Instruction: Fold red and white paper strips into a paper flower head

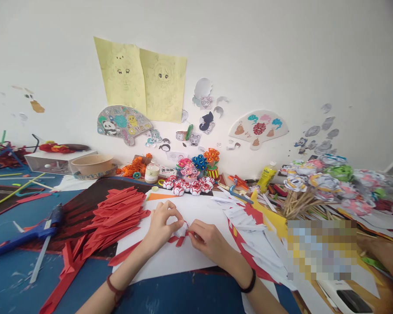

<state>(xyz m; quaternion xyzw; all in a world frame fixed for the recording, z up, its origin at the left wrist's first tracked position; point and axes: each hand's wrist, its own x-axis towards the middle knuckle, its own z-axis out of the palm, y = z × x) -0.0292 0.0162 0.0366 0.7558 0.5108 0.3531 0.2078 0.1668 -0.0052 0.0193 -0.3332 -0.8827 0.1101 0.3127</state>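
A paper-craft workroom: the surface (170, 301) is crowded with folded red strips (118, 209), paper flowers (196, 168), a glue gun (26, 235) at left and a glue bottle (266, 176), while drawings (144, 83) and cut-out fans (258, 127) cover the wall (281, 52) above.

A blue glue gun (22, 237) lies left; yellow drawings (142, 83) hang on the wall above paper flowers (327, 179).

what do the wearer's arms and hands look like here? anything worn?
Both forearms are bare, no sleeves in view, no gloves. The left hand has a thin dark red cord bracelet on its wrist. The right hand has a plain black band on its wrist. No rings or watch that I can make out.
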